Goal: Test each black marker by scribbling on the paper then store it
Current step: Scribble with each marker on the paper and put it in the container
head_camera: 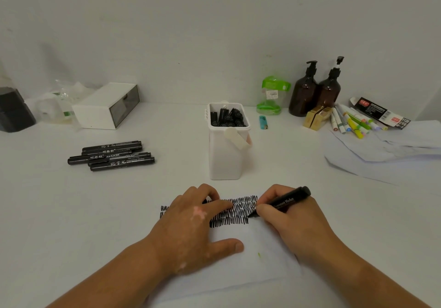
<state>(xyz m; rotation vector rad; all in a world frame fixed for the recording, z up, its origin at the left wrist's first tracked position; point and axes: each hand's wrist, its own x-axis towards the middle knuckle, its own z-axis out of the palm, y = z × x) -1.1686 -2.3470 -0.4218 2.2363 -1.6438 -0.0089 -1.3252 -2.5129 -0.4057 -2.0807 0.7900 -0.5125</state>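
Note:
A white sheet of paper lies at the near edge, with rows of black scribbles across its top. My right hand grips a black marker, its tip touching the paper at the right end of the scribbles. My left hand rests on the paper; its curled fingers seem to hide a small dark thing, perhaps the cap. Several capped black markers lie in a pile at the left. A white storage bin behind the paper holds several black markers standing upright.
A white drawer box and crumpled plastic sit at the back left. At the back right stand two brown pump bottles, a green item, a lighter, coloured pens and loose paper sheets.

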